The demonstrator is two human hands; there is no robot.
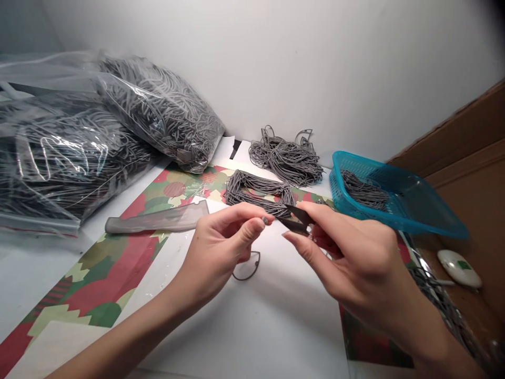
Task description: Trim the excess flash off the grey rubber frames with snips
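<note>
My left hand (226, 242) pinches a small grey end between thumb and forefinger. A thin grey loop (258, 263) hangs below these fingers and seems to be the same piece; the palm hides part of it. My right hand (347, 247) is closed around small dark thread snips (298, 218). Their blades are parted and point left, close to my left fingertips. Just beyond both hands lies a rectangular bundle of grey loops (256, 184).
Clear bags (161, 110) packed with grey strands stand at the left. A grey plastic piece (158, 218) lies nearby. Behind is a tangled grey pile (286, 158). At the right are a blue basket (426, 210) holding grey strands, a white oval device (460, 268) and cardboard (473, 152).
</note>
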